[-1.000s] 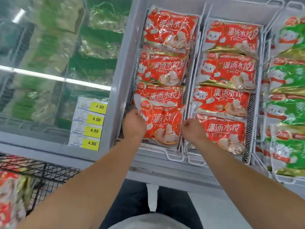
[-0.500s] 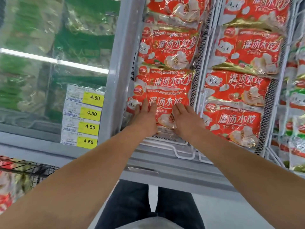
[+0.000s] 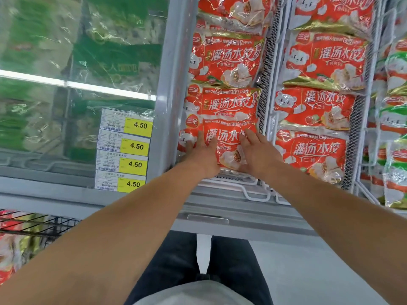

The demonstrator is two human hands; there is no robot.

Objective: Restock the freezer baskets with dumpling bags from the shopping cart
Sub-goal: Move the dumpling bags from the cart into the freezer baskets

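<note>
Two hands lie flat on the nearest red dumpling bag in the left wire basket of the open freezer. Left hand covers the bag's near-left part, fingers spread and pointing far, not curled round anything. Right hand presses the near-right part, fingers splayed too, palm down, nothing gripped. Bag sits at the basket's near end, its far edge overlapping the next red bag; more red bags are shingled toward the far end. Bag's left edge is tight against the grey freezer frame, its right edge is close to the mesh wall. Little spare room in this basket, with bags filling it side to side.

Second basket just right holds another row of red bags, also packed edge to edge. Third basket at the far right carries green bags, partly cut off by the picture edge. White basket handles poke over the near freezer rim.

Left of the frame, a closed glass lid covers green packs, with four yellow 4.50 price tags stuck on it. Shopping cart shows at the near left, black wire, with blurred red bags inside. Open floor lies near right of the person's legs.
</note>
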